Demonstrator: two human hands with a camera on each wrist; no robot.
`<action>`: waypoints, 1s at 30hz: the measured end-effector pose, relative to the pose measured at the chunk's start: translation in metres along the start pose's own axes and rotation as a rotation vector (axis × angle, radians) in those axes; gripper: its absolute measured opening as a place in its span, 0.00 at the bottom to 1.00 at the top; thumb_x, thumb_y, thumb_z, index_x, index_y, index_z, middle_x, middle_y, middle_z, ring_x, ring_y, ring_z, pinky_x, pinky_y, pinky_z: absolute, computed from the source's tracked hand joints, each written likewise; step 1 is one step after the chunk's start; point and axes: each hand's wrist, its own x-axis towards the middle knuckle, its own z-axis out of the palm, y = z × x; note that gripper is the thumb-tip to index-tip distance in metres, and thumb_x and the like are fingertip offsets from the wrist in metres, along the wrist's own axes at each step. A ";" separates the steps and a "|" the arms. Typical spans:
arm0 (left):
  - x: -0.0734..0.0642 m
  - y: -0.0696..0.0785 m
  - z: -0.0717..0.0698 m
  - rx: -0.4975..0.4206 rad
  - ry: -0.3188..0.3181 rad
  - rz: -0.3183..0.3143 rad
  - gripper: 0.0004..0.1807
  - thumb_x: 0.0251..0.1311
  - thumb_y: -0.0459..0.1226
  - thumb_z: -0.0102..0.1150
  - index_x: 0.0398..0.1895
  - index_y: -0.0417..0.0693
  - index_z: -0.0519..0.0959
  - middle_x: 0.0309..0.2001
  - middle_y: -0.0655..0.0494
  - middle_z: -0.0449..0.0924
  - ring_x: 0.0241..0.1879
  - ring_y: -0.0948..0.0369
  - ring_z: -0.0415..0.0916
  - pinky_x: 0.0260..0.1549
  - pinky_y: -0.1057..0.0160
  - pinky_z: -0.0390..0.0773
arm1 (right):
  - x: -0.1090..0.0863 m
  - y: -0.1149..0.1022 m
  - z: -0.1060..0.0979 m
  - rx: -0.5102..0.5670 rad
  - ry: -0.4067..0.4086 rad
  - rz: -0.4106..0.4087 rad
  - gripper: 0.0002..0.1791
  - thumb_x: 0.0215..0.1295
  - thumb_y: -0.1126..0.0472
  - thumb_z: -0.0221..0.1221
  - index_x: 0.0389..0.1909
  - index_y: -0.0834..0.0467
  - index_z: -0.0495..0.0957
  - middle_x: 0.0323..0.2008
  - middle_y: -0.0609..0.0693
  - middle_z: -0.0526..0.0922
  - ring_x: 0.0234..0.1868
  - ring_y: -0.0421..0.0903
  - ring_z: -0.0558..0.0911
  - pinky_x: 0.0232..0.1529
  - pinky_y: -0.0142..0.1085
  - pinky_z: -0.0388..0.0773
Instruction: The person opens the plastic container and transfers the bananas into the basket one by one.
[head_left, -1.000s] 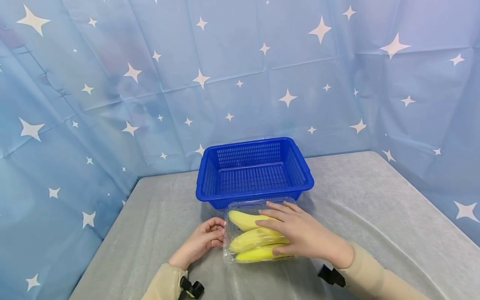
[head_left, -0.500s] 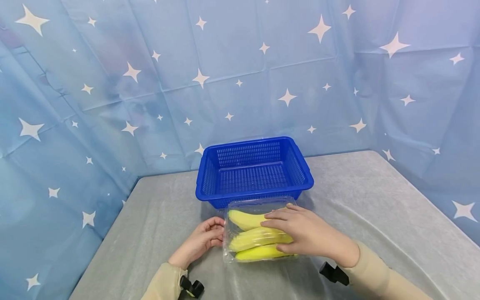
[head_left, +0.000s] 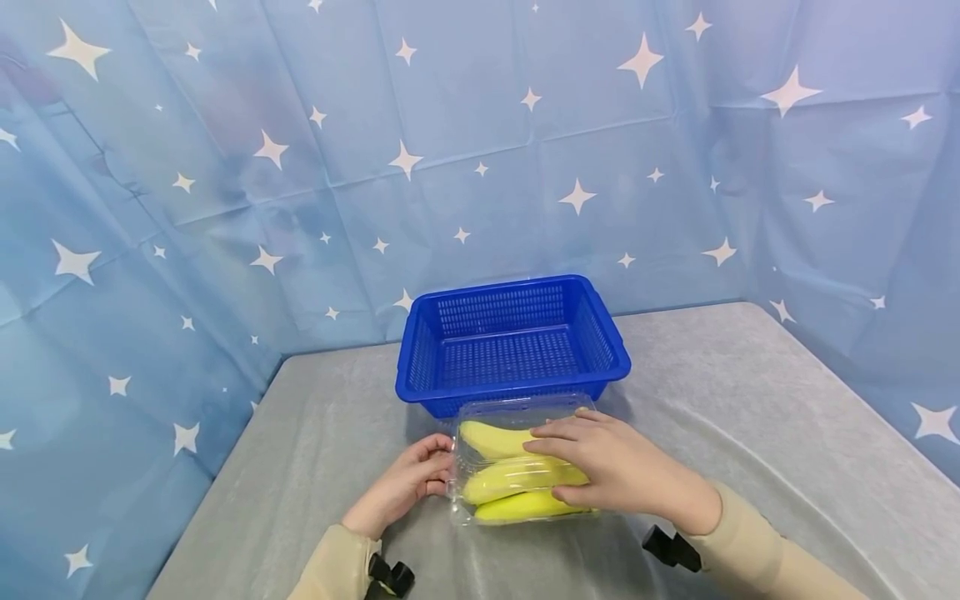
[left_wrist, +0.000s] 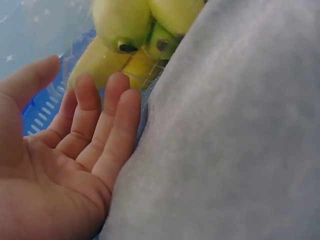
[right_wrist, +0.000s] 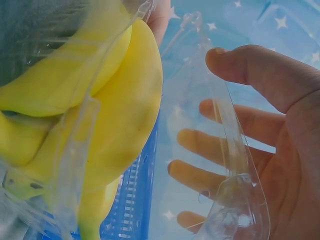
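Observation:
A clear plastic clamshell box (head_left: 525, 407) with several bananas (head_left: 521, 477) in it lies in front of the blue basket. My left hand (head_left: 408, 483) is at the box's left end; in the left wrist view its fingers (left_wrist: 127, 117) are extended, tips right at the clear plastic. Over the box's right part lies my right hand (head_left: 618, 467), spread and hiding the right ends of the bananas. The right wrist view shows a raised flap of clear plastic, the lid (right_wrist: 227, 130), standing apart from the bananas, with the right fingers (right_wrist: 200, 145) behind it and the thumb near its edge.
Directly behind the box stands a blue plastic basket (head_left: 513, 387) with slotted walls and nothing inside. A grey cloth (head_left: 750, 417) covers the table. Blue star-patterned curtains (head_left: 480, 125) enclose the back and sides.
My right hand has drawn back slightly to the right over the box, uncovering more of the bananas. The left hand, box and basket keep their places; the head view has shifted slightly.

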 end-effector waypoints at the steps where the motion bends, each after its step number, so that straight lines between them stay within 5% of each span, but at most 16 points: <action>1: 0.000 0.001 0.001 0.015 0.007 -0.005 0.14 0.58 0.36 0.52 0.43 0.41 0.63 0.29 0.54 0.70 0.24 0.63 0.71 0.24 0.65 0.75 | 0.000 0.000 0.000 -0.002 0.011 -0.009 0.28 0.49 0.47 0.62 0.54 0.47 0.71 0.51 0.43 0.74 0.52 0.41 0.71 0.52 0.48 0.65; 9: -0.008 0.011 0.011 0.192 0.061 -0.079 0.18 0.54 0.39 0.57 0.41 0.40 0.63 0.29 0.51 0.70 0.24 0.62 0.72 0.22 0.57 0.77 | 0.001 -0.001 0.001 -0.030 0.037 -0.039 0.28 0.49 0.45 0.61 0.54 0.47 0.71 0.51 0.43 0.74 0.52 0.41 0.72 0.52 0.47 0.65; 17: -0.019 0.024 0.023 0.423 -0.018 -0.140 0.23 0.50 0.47 0.61 0.38 0.43 0.63 0.30 0.46 0.75 0.25 0.54 0.76 0.14 0.57 0.75 | 0.003 0.002 0.003 -0.059 0.092 -0.097 0.27 0.48 0.47 0.61 0.52 0.50 0.73 0.48 0.44 0.76 0.49 0.41 0.74 0.48 0.43 0.68; 30: -0.033 0.025 0.036 0.504 -0.029 -0.183 0.23 0.54 0.50 0.54 0.21 0.37 0.77 0.18 0.46 0.78 0.20 0.56 0.77 0.10 0.62 0.73 | 0.008 0.007 -0.009 -0.061 0.032 -0.116 0.26 0.51 0.47 0.60 0.53 0.50 0.72 0.48 0.41 0.76 0.48 0.39 0.74 0.47 0.45 0.68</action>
